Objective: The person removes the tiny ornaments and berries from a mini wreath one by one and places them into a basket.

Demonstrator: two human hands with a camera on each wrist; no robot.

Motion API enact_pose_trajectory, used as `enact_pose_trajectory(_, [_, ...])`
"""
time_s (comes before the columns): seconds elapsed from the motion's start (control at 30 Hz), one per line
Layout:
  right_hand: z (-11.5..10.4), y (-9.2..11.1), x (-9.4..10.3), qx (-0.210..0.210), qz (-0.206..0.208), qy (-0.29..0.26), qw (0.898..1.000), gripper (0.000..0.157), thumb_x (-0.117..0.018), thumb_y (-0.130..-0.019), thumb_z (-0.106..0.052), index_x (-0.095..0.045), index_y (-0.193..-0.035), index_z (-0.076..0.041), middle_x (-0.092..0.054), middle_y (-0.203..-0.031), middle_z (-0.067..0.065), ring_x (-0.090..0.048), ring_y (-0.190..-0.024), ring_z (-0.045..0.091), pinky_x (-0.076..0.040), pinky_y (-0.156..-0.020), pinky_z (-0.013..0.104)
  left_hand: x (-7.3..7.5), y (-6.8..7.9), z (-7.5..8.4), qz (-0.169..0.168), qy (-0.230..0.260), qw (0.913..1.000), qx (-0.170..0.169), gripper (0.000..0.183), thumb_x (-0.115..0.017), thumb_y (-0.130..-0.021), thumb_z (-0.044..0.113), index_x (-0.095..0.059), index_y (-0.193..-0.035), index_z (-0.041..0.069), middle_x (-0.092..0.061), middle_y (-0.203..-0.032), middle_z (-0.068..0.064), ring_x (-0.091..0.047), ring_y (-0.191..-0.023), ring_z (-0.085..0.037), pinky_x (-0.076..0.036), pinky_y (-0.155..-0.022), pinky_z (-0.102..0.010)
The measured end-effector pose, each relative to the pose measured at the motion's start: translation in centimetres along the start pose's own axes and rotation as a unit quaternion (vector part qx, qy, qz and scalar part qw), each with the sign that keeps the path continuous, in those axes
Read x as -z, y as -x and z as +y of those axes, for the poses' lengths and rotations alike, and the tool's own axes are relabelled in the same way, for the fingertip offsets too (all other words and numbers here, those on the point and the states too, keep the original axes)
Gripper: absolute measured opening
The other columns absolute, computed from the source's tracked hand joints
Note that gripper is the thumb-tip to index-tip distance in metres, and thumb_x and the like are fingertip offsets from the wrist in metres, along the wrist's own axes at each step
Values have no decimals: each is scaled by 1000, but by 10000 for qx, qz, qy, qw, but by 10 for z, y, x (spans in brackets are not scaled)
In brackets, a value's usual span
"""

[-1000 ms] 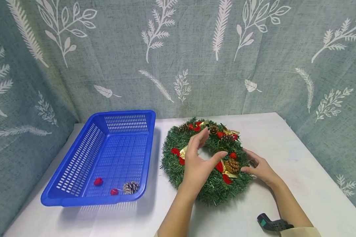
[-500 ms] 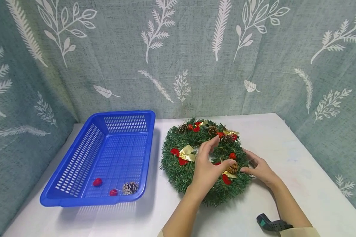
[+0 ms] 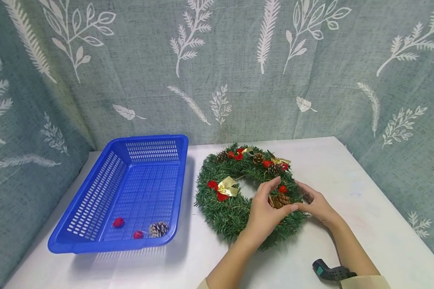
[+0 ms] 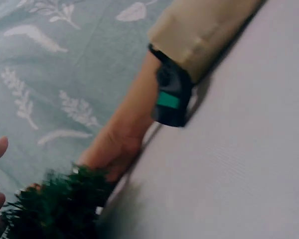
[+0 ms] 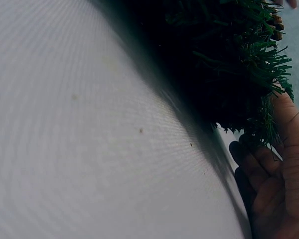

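Three sides of the white tabletop (image 3: 351,176) are bounded by grey-green fabric (image 3: 141,68) printed with pale leaves and sprigs; it meets the far edge across mid-frame, and its side panels slant down at the left and right of the frame. Faint tinted smudges mark the tabletop at right. The wreath (image 3: 217,212), green with red and gold trim, lies on this surface just right of centre. Over its lower right part is the left hand (image 3: 263,214), thumb and fingers wide apart about a pinecone (image 3: 283,200); whether they touch cannot be told. The right hand (image 3: 318,207) holds the wreath's outer right edge, fingers curled about it. A black wrist device (image 3: 332,273) with a green patch appears at lower right, beside a beige sleeve (image 3: 365,282). Left of centre, a blue basket (image 3: 72,247) casts a soft shadow on the tabletop; two red balls (image 3: 118,222) and a pale-tipped cone (image 3: 158,229) lie in its near end.
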State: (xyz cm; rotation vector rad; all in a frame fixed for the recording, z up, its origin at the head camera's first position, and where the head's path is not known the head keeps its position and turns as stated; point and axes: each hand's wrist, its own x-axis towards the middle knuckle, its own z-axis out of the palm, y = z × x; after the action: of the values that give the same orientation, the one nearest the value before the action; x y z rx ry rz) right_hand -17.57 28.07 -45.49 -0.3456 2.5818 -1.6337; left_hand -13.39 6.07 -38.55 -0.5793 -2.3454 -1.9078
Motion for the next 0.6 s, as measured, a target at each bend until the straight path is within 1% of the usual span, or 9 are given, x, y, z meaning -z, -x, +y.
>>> enact_pose_trajectory(0.07, [0,0,0,34,-6,-72,10000,81,-72,-83,-16,-26,-147,2,-32,-141,34,-28,-131,51,-23,-106,66,-4,0,-5,24,-309,9995,7,68,-77,-79,26,-45,-139,20,-50,-132,2,-45,-124,-18,-43,-100,-41])
enact_pose_trajectory(0.13, [0,1,1,31,-14,-90,10000,80,-72,-83,-14,-26,-147,2,-30,-143,34,-26,-132,51,-22,-106,66,-6,0,-9,60,-520,9986,26,68,-77,-79,27,-46,-139,18,-51,-131,2,-46,-124,-20,-44,-98,-42])
enact_pose_trajectory(0.3, [-2,2,0,21,2,-52,10000,79,-71,-83,-11,-26,-147,3,-27,-145,34,-25,-132,52,-21,-106,66,-8,-2,-15,58,-527,9982,290,66,-79,-77,25,-50,-136,15,-55,-127,0,-50,-119,-20,-45,-96,-39])
enact_pose_trajectory(0.43, [-1,0,0,8,-9,7,10000,79,-71,-83,-11,-26,-146,4,-24,-147,33,-24,-133,52,-21,-106,66,-9,-2,-16,-1,-719,9962,500,64,-80,-76,25,-52,-134,17,-55,-126,0,-49,-120,-24,-44,-96,-44])
enact_pose_trajectory(0.53, [-1,-1,-1,-36,-14,50,10000,80,-72,-83,-12,-26,-146,3,-22,-148,33,-22,-133,53,-21,-106,65,-9,-2,-17,-23,-869,9945,585,63,-80,-76,25,-53,-133,17,-55,-127,-1,-48,-121,-27,-43,-97,-48])
enact_pose_trajectory(0.6, [0,-1,-1,-70,-14,55,10000,80,-72,-83,-13,-26,-147,3,-23,-148,33,-23,-133,52,-21,-107,65,-9,-2,-17,-21,-951,9935,619,63,-80,-76,25,-54,-133,17,-55,-126,-2,-47,-121,-28,-42,-97,-49])
